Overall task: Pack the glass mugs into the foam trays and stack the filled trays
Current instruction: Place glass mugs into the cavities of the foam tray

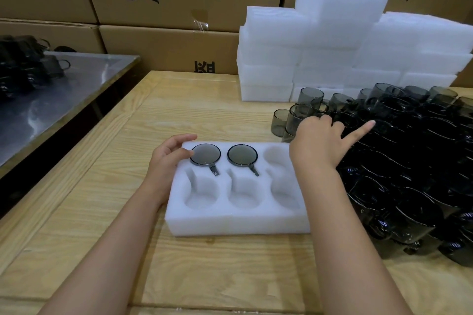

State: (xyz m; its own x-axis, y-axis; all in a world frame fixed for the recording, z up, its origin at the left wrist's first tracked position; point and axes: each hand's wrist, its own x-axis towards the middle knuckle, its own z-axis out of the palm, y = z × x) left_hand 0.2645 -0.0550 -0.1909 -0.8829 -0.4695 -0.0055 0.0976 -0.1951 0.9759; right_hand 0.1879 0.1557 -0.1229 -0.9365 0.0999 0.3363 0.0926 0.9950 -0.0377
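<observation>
**Forearms over the tray, third pocket waiting**

Bare forearms cross the pale wooden table (pixel 230 268); the left hand (pixel 171 153) rests loosely spread at the far-left corner of the white six-pocket foam tray (pixel 238 222), gripping nothing; the right hand (pixel 317 140), forefinger straight and the others curled, is in the heap of smoky grey glass mugs (pixel 409 161), its hold unclear; two seated mugs (pixel 205 154) fill far pockets, handles pointing near-right; the tray's long axis runs left-right; best turn the next handle likewise before lowering.

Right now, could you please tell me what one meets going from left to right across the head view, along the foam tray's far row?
In order: steel table → left hand → first packed mug → second packed mug → empty pocket → right hand → pile of loose glass mugs.
</observation>
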